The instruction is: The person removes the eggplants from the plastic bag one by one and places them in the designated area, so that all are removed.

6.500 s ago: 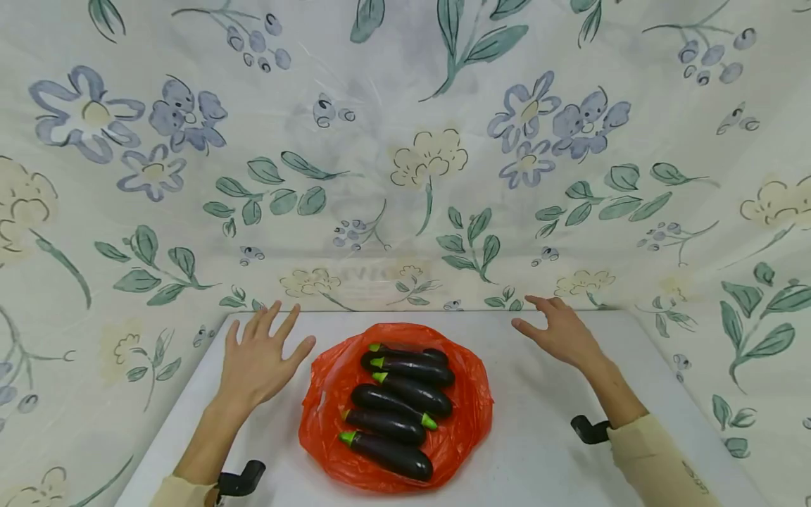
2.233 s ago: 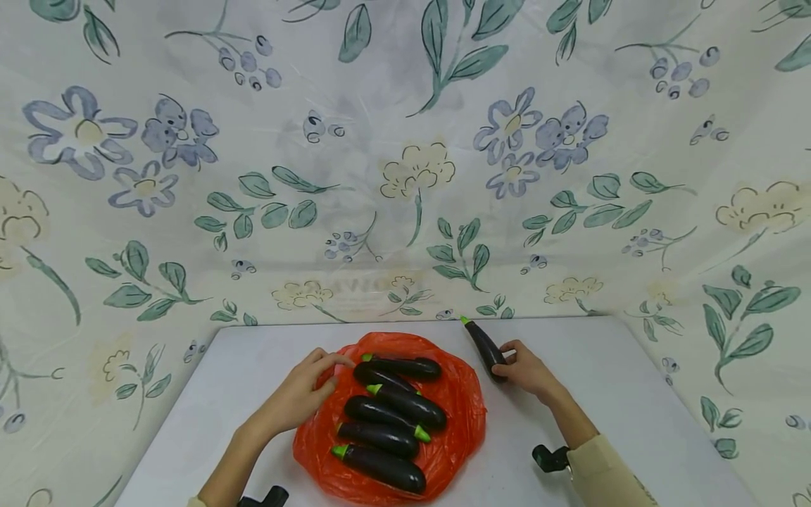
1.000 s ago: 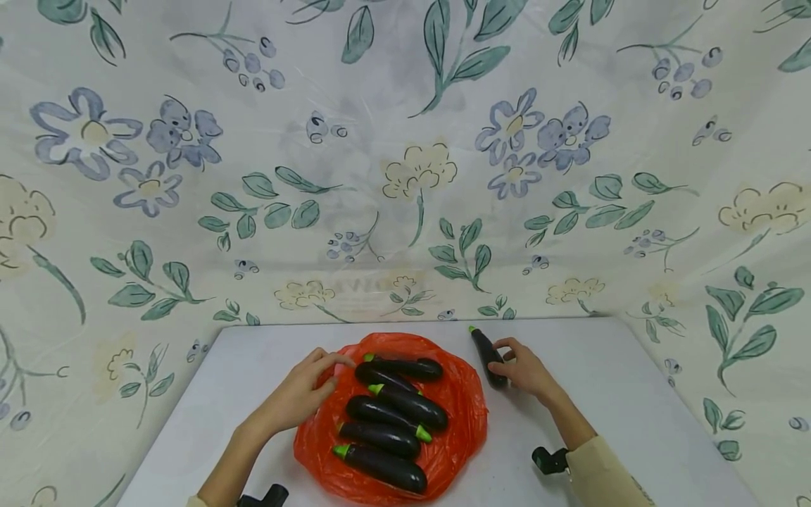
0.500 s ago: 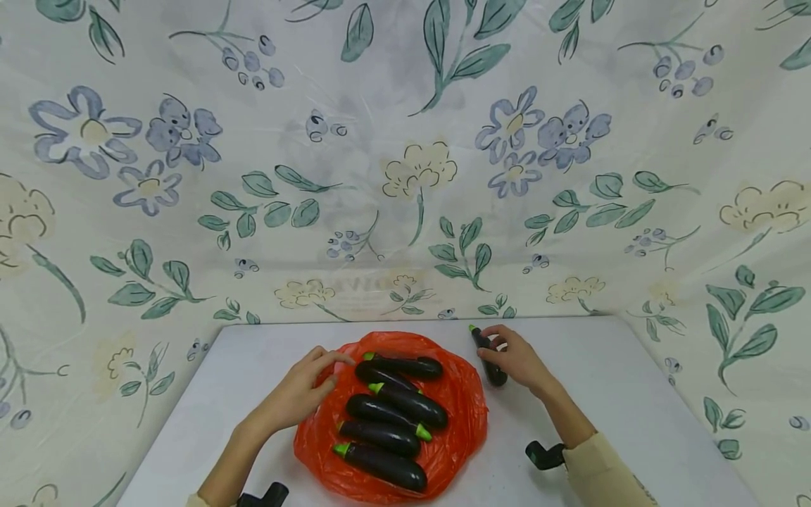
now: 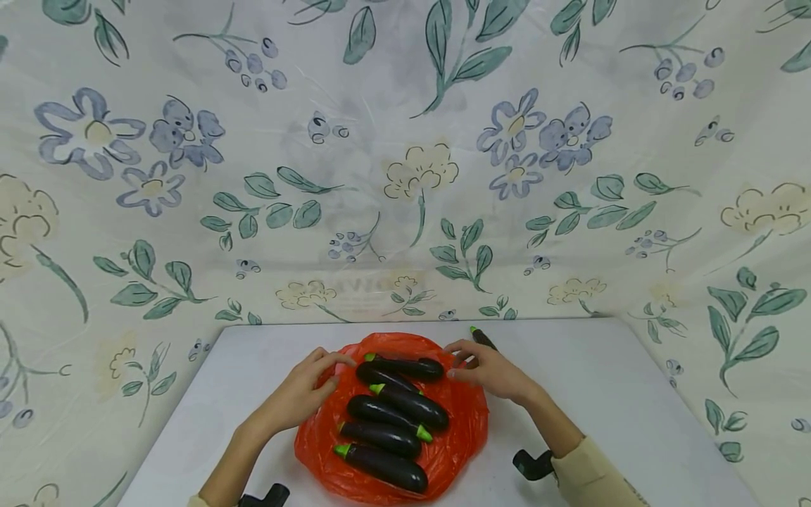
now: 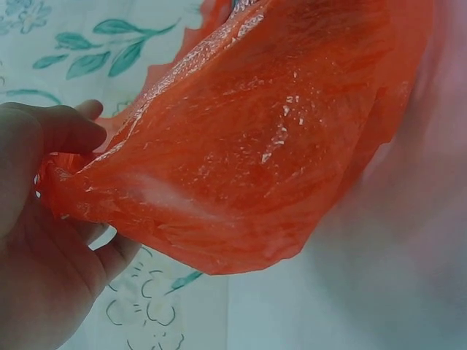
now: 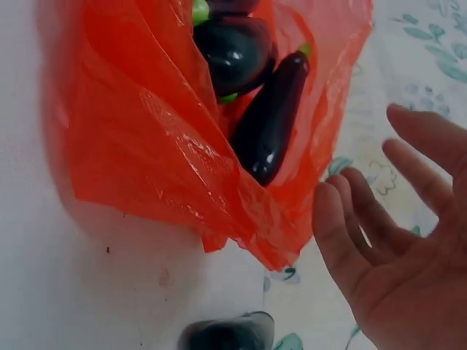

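Note:
Several dark eggplants (image 5: 383, 440) with green caps lie in a spread-out red plastic bag (image 5: 465, 429). My left hand (image 5: 303, 391) pinches the bag's rim at its left; the left wrist view shows the crumpled red film between thumb and fingers (image 6: 69, 131). My right hand (image 5: 497, 373) hovers at the bag's right edge, fingers loosely bent and holding nothing. The rearmost eggplant (image 7: 271, 120) in the bag is nearest to it. A lone eggplant (image 5: 483, 339) lies on the table right of the bag, mostly hidden behind the right hand.
The white table (image 5: 608, 394) carries the bag near its middle. A flower-patterned cloth (image 5: 355, 232) rises right behind the table's back edge. Black wrist-camera mounts (image 5: 533, 465) stick out beside both wrists.
My left hand has come to the bag's rim. My right hand has laid one eggplant on the table right of the bag, let go, and moved left to the bag's edge.

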`<state>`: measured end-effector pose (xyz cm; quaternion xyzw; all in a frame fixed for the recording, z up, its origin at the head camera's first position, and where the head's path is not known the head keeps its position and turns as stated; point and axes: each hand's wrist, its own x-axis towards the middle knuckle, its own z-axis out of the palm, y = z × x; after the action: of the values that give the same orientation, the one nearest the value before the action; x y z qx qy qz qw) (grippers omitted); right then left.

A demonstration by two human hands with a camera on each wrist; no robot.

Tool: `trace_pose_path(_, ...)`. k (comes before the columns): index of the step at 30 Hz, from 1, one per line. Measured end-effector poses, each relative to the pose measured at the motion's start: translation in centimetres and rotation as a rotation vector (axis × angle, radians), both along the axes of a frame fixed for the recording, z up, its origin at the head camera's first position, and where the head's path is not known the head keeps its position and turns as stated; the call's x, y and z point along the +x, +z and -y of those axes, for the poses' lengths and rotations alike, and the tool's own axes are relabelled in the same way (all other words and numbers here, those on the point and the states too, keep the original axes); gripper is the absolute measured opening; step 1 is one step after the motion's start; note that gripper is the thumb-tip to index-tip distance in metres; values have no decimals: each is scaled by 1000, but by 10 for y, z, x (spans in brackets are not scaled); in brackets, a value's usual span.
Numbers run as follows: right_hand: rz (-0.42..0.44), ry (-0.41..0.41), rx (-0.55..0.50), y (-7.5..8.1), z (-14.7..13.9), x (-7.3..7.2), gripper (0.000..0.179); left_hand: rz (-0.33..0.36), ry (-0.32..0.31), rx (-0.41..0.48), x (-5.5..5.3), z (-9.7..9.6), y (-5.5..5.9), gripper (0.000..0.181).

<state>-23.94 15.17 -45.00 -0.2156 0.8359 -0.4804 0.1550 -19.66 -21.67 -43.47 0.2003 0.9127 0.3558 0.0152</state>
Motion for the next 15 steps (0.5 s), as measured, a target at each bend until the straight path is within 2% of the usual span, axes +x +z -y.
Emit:
trace_pose_path(6, 14, 167, 50, -3, 12, 6, 36, 3, 0, 4, 1, 0, -2, 34)
trace_pose_path(15, 24, 262, 174, -11, 26, 6, 34, 27, -5, 6, -1, -2, -2, 35)
